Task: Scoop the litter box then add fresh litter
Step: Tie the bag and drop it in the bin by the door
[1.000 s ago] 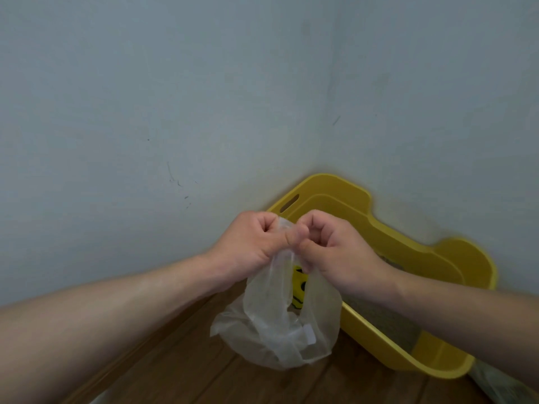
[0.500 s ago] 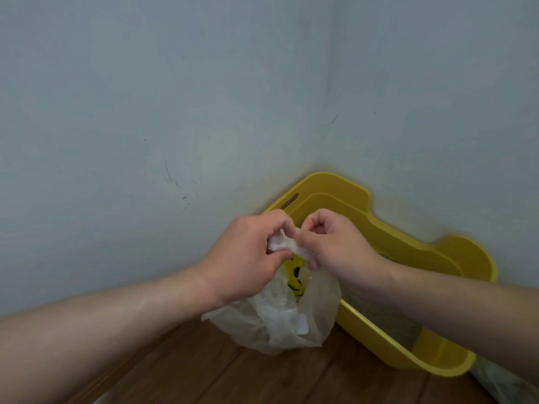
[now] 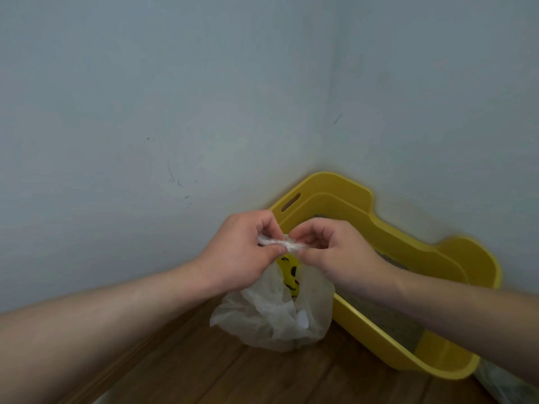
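Both our hands, the left hand [image 3: 239, 258] and right hand [image 3: 335, 252], pinched the twisted neck of the plastic bag [image 3: 274, 313] beside the yellow litter box [image 3: 379, 228].

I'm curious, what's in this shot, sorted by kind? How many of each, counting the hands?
Hands: 2, left hand and right hand, both pinching the bag's twisted top
Clear plastic bag: 1
Yellow litter box: 1
Total: 4
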Motion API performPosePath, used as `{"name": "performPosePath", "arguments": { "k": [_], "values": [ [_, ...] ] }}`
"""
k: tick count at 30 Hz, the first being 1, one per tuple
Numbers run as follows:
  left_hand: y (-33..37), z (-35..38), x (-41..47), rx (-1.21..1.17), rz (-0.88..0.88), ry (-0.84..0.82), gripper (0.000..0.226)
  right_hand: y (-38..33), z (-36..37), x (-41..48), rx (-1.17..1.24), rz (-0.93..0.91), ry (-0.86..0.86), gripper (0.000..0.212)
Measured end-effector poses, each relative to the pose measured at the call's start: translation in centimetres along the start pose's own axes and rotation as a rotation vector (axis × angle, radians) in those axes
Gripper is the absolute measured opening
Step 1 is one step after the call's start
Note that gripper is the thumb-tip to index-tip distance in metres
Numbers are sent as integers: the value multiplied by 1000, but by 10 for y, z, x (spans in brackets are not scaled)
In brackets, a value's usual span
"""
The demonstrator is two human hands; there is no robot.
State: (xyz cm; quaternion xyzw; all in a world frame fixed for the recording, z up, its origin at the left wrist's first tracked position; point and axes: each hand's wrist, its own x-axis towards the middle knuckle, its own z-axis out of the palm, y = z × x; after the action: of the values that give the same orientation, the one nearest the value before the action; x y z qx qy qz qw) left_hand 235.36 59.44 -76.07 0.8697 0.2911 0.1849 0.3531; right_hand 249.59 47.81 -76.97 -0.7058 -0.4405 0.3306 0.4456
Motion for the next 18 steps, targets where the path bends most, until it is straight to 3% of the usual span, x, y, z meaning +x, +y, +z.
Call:
{"name": "performPosePath", "arguments": {
  "k": [4, 7, 15, 18],
  "values": [
    [0, 1, 2, -186, -59, -57, 25, 4, 1, -3, -214, -102, 207, 17],
    [2, 1, 2, -293, -56, -97, 22, 5, 1, -6, -261, -124, 268, 24],
    [8, 1, -3, -435, -95, -138, 17, 7, 0, -12, -159, -58, 71, 27],
    [8, 2, -4, -534, -120, -149, 18, 4, 1, -13, -13, -56, -20, 25]
  ]
}}
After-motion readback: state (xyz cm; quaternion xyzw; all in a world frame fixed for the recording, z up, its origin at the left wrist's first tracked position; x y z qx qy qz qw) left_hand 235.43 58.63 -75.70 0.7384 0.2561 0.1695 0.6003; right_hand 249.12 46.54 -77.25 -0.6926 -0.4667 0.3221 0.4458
